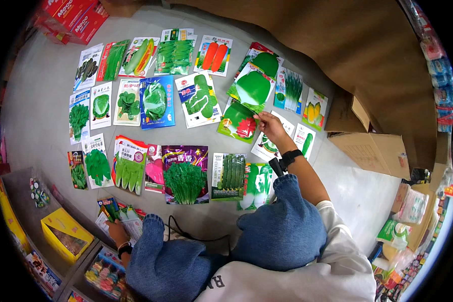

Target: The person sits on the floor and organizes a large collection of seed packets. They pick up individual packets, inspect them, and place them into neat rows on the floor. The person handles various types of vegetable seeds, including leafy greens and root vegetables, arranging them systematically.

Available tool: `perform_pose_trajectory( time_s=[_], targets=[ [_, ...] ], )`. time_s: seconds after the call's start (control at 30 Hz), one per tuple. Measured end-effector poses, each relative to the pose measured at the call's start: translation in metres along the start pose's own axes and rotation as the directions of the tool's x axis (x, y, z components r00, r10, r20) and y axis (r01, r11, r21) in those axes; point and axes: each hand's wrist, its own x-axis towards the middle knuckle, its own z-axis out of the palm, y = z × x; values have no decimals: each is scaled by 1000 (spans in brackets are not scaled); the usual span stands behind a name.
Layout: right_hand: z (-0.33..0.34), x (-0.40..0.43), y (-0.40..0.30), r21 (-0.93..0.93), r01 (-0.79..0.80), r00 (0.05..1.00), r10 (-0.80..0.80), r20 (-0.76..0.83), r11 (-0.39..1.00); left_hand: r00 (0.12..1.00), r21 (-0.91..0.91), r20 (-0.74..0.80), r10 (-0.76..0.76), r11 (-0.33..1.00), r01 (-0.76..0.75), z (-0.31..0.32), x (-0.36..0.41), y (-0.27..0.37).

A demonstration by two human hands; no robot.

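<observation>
My right hand (270, 127) reaches over the floor with thumb and finger pinched at the edge of a green seed packet (238, 120) that pictures a red cut fruit. A packet with a pale green melon (252, 87) overlaps its top, and the exact point of grip is small in view. Under my wrist lies a white packet with a round green vegetable (267, 145). Down by my left knee, my left hand (117, 233) holds a fanned bunch of seed packets (130, 217); its fingers are partly hidden.
Rows of seed packets, among them a carrot packet (213, 56) and a purple leafy-herb packet (185, 175), cover the grey floor (45, 109). Cardboard boxes (370, 151) stand right, a red carton (79, 19) far left. A shelf with a yellow box (66, 234) flanks my left side.
</observation>
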Motion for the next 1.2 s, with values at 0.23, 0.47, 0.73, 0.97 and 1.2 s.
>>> perform_pose_trajectory(
  time_s=[0.23, 0.47, 0.73, 0.97, 1.2],
  targets=[
    [0, 1, 7, 17, 6, 999, -5, -49, 1000, 995, 123, -47, 83, 989, -76, 20, 4, -8],
    [-14, 43, -28, -109, 111, 971, -131, -201, 988, 996, 191, 7, 88, 978, -88, 10, -8, 12],
    [-13, 71, -36, -156, 122, 921, -171, -350, 980, 957, -38, -116, 266, 961, -272, 2, -14, -9],
    [-22, 79, -31, 8, 193, 889, -172, -424, 981, 949, -78, -92, 301, 948, -308, -7, -16, 0],
    [-42, 84, -35, -105, 141, 888, -172, -427, 984, 993, 288, -46, 113, 953, -96, -3, -15, 22]
  ],
)
